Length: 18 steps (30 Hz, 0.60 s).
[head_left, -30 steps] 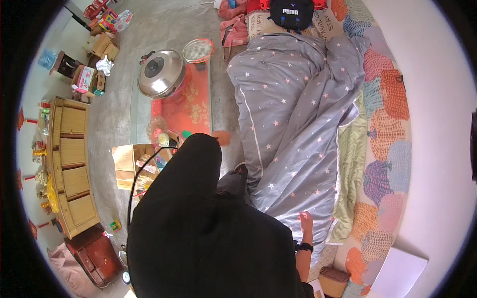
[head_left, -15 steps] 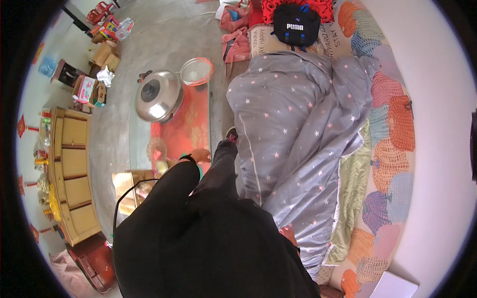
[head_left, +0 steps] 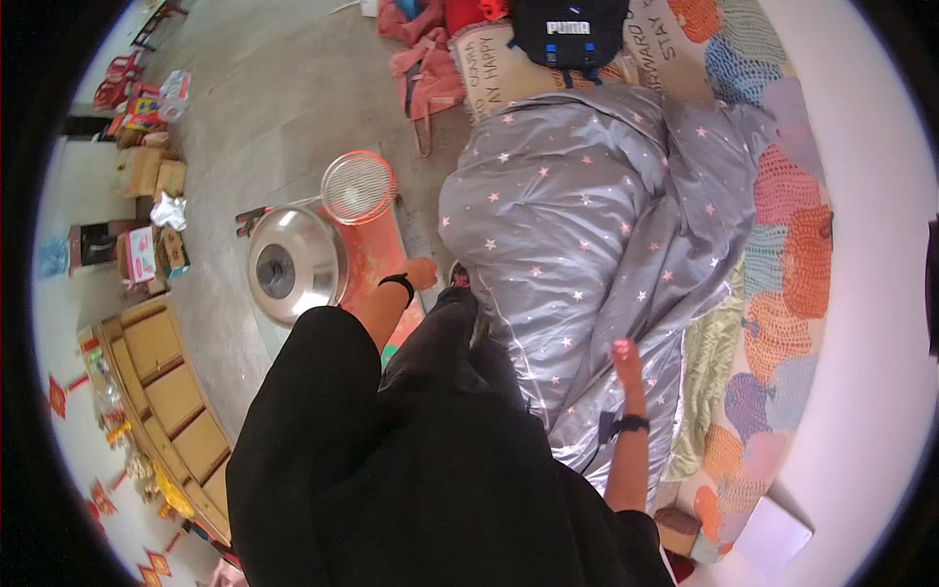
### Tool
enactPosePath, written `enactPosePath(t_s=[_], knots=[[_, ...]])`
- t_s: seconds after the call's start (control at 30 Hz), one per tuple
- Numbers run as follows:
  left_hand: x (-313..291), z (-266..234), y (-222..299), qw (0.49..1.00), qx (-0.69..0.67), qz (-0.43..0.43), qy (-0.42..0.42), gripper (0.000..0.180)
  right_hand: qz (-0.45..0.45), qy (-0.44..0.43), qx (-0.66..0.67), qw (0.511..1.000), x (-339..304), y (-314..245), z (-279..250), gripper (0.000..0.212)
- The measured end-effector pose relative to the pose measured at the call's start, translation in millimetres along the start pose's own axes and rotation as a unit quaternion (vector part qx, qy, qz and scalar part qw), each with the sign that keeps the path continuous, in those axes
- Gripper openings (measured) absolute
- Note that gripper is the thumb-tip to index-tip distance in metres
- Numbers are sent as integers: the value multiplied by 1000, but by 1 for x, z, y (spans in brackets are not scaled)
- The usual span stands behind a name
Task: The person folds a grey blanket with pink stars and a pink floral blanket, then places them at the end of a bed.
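My left hand (head_left: 422, 274), with a black band at the wrist, hangs by my leg over the edge of a red-topped low table (head_left: 377, 247). Its fingers point down and are mostly out of sight. My right hand (head_left: 627, 367) is over the grey star-patterned quilt (head_left: 548, 225), its fingers together. A small pink-and-white patch shows at their tips, too small to name. Whether this hand touches the quilt I cannot tell. The right wrist wears a dark band (head_left: 632, 423) with a small dark piece and a thin cord.
On the low table are a lidded steel wok (head_left: 296, 264) and a round wire strainer (head_left: 359, 188). A black backpack (head_left: 570, 39) rests at the bed's far end, beside pink bags (head_left: 430, 78). A wooden cabinet (head_left: 161, 342) stands left, with cardboard boxes (head_left: 139, 171) beyond it.
My right hand has come out from beside my body and moved forward over the quilt. My left arm reaches farther forward. The view has shifted and turned.
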<state>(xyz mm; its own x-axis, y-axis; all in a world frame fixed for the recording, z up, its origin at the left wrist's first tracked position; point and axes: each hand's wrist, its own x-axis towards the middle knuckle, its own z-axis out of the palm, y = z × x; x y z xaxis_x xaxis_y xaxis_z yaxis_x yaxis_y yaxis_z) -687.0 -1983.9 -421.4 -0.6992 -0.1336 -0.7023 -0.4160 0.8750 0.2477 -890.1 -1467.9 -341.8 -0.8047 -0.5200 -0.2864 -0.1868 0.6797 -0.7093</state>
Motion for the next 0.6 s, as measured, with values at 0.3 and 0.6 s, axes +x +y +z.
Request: enactPosePath(t_s=[0.3,0.6], knots=[[98,-71,112,996,-70,48,-32,23,67,208,-302,928,200,9,-154,68],[148,-59,174,992,7,121,-44,22,149,172,-12,974,386,42,-218,83]])
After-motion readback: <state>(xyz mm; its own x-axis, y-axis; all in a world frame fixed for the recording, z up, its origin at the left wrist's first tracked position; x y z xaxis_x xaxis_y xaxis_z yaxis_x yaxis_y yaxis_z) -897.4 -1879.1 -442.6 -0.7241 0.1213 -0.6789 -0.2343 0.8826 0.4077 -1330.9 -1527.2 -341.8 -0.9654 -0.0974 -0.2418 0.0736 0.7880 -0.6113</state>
